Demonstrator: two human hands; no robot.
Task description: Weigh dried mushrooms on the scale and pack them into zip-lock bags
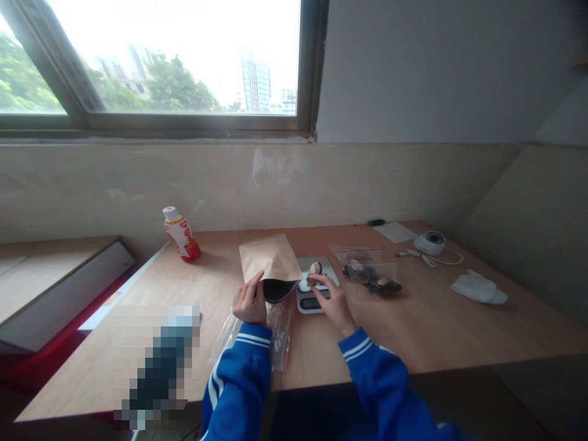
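Observation:
My left hand (250,301) grips the open mouth of a brown paper pouch (271,260) that lies on the wooden table (441,324), its dark inside facing me. My right hand (329,299) reaches over a small digital scale (316,283), fingertips pinched on a small pale piece at the scale's platform. Another small brownish piece (315,267) sits on the platform. Both arms wear blue sleeves with white stripes.
Clear zip bags (367,271) with dark dried pieces lie right of the scale. Empty clear bags (280,331) lie under my wrists. A red and white bottle (180,234) stands at the back left. A white round device (429,242), paper and a crumpled tissue (479,288) are at right.

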